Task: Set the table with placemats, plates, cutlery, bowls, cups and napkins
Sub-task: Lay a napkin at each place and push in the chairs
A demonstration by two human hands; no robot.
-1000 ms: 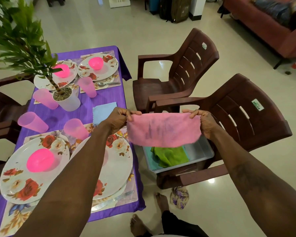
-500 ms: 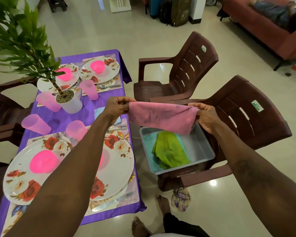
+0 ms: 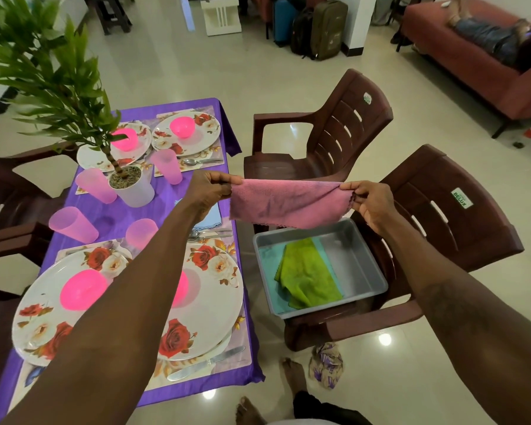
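Hands are held apart, the left hand point(image 3: 210, 187) and the right hand point(image 3: 370, 204) each pinching an upper corner of the pink napkin point(image 3: 285, 204), which is stretched in the air between them. For a neat fold, the corners should be brought together evenly before the cloth is lowered. Below the right hand, a grey tray point(image 3: 356, 250) with a green cloth point(image 3: 307, 271) is seated on a chair point(image 3: 460, 228). Below the left hand, the worktop point(image 3: 111, 219) edge is crowded by a plate point(image 3: 215, 289), so room there is judged tight.
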